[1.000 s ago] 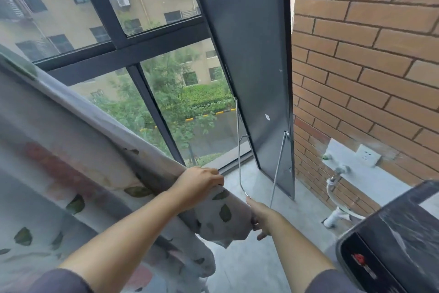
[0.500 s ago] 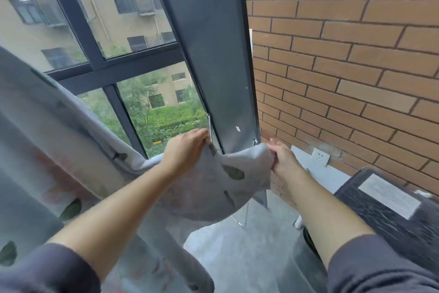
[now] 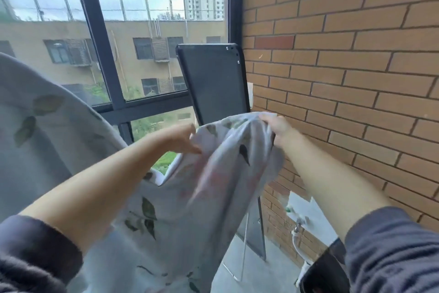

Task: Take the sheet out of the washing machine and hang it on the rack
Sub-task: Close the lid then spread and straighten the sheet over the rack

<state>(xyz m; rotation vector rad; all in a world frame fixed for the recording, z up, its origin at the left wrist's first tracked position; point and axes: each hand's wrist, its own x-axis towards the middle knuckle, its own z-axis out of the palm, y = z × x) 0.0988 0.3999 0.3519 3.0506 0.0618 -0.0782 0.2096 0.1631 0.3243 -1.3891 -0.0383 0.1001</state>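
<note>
The sheet (image 3: 209, 197) is pale grey-white with dark leaf prints and faint red blotches. It hangs in a big drape from the upper left down across the middle. My left hand (image 3: 180, 138) grips its upper edge at centre. My right hand (image 3: 276, 126) pinches a bunched corner, raised in front of the brick wall. The stretch of sheet between my hands sags in folds. The washing machine (image 3: 320, 266) shows only as a dark corner at the lower right. No rack bar is visible; the sheet's upper left part seems draped over something out of frame.
A dark flat panel (image 3: 213, 83) on thin metal legs leans against the window corner, just behind my hands. The brick wall (image 3: 344, 67) fills the right side, with a tap and hose (image 3: 297, 226) low down. Large windows (image 3: 107, 55) lie ahead and left. Grey floor below.
Both hands have lifted the sheet's end higher; my right hand went from below the sheet to gripping its corner. The view has tilted upward, showing sky and the panel's top.
</note>
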